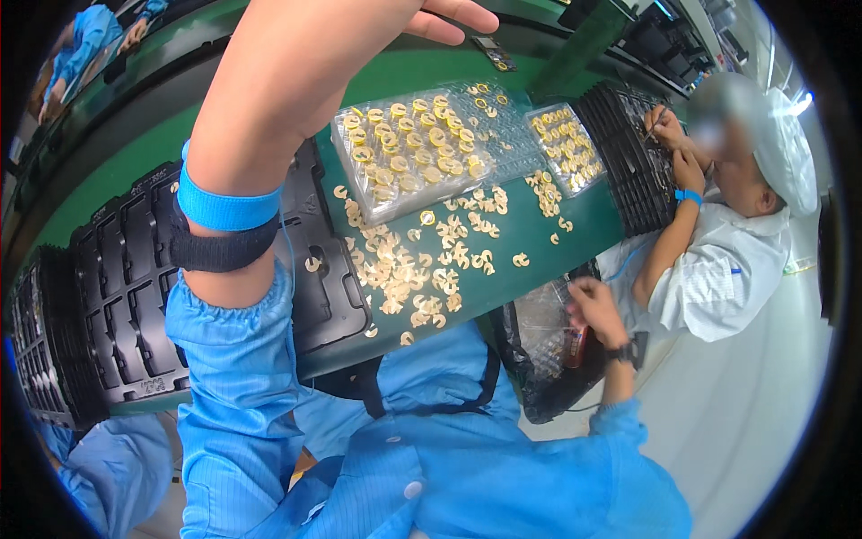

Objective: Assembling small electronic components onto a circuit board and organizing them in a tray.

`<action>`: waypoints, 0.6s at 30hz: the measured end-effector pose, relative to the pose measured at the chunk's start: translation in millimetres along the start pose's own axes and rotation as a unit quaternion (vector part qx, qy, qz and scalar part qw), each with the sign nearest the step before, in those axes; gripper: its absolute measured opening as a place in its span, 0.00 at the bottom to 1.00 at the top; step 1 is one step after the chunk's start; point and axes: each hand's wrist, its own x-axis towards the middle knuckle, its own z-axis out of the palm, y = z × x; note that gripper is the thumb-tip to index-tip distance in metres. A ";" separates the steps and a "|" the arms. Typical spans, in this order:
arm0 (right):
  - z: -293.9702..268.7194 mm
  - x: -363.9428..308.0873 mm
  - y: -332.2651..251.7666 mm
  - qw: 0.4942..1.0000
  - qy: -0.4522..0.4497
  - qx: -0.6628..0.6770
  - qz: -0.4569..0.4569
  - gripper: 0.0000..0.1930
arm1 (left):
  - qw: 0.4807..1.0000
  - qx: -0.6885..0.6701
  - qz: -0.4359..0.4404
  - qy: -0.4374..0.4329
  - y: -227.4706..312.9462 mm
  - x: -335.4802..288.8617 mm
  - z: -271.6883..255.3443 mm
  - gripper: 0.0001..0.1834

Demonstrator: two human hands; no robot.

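Observation:
My left arm is raised across the left side of the view, with a blue wrist band (224, 208) and a black strap around it. At the top edge, part of my left hand (435, 27) shows, its fingers stretched out with nothing seen in them; the rest is cut off. Lower right, my right hand (596, 310) is over a black plastic-lined bin (530, 386) holding clear plastic pieces. Its fingers look apart and hold nothing visible. Many small cream C-shaped pieces (395, 269) lie loose on the green table (539, 256), beside a stack of clear trays (388, 212) carrying yellow round parts.
Black moulded trays (135, 296) are stacked at left, one holding a loose piece. A second clear tray (567, 148) of yellow parts lies farther right. Beyond it, a co-worker (709, 251) in white works over black trays (620, 153). A green post (582, 49) stands behind.

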 end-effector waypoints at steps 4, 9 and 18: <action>-26.7 -52.6 -89.0 0.982 -0.055 -0.143 -0.107 0.11 | 0.998 0.017 -0.032 -0.043 -30.9 21.3 -14.0 0.14; 9.7 25.9 -224.9 0.886 0.061 -0.120 -0.444 0.13 | 0.947 0.315 0.004 -0.064 -95.4 32.2 -16.8 0.18; 81.7 199.0 -292.3 0.869 0.159 -0.199 -0.424 0.24 | 0.877 0.438 -0.075 -0.184 -119.7 11.8 -2.9 0.20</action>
